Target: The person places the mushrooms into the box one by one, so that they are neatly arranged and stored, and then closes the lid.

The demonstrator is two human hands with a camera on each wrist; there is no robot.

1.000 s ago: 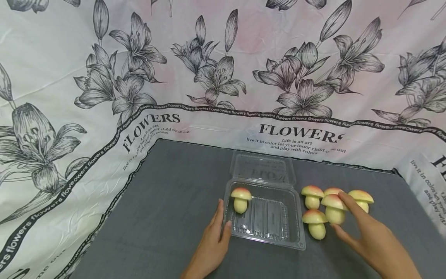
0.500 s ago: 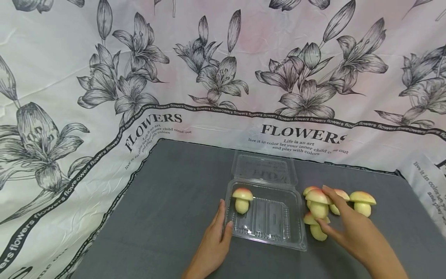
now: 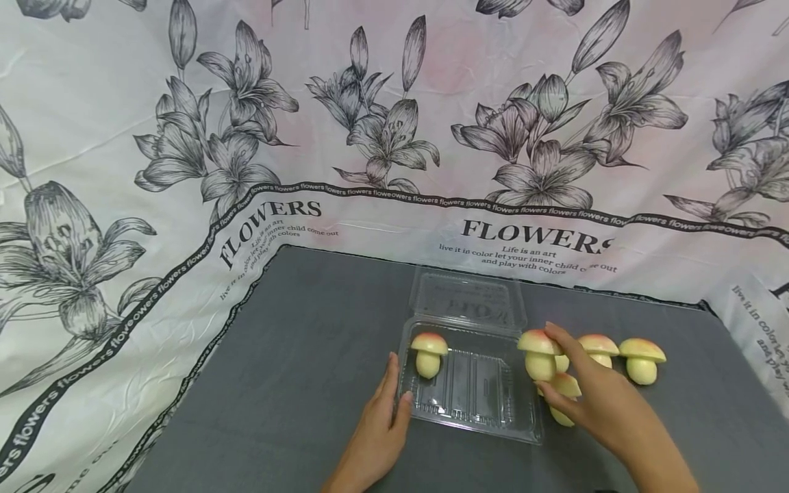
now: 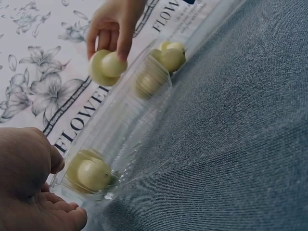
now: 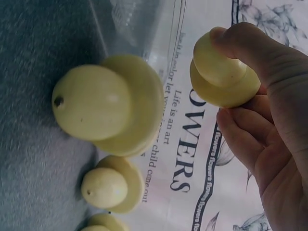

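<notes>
In the head view my right hand (image 3: 588,383) pinches a mushroom-shaped piece (image 3: 538,363), with a reddish-yellow cap and pale stem, between thumb and fingers. It is raised above the table by the right wall of a clear plastic container (image 3: 474,424). Inside that container, at the left, another mushroom (image 3: 428,356) stands upright. My left hand (image 3: 372,428) grips the container's left edge; in the left wrist view the thumb and fingers (image 4: 62,211) lie on either side of it. The right wrist view shows the held mushroom (image 5: 219,65) in the fingertips.
Several more mushrooms stand on the grey table right of the container, among them one behind (image 3: 598,346), one at far right (image 3: 642,359) and one in front (image 3: 562,414), partly covered by my right hand. The hinged transparent lid (image 3: 468,301) lies open towards the flower-printed cloth (image 3: 370,219).
My right hand has carried the held mushroom leftward from over the group to the container's right edge. The left hand stays at the container's left side.
</notes>
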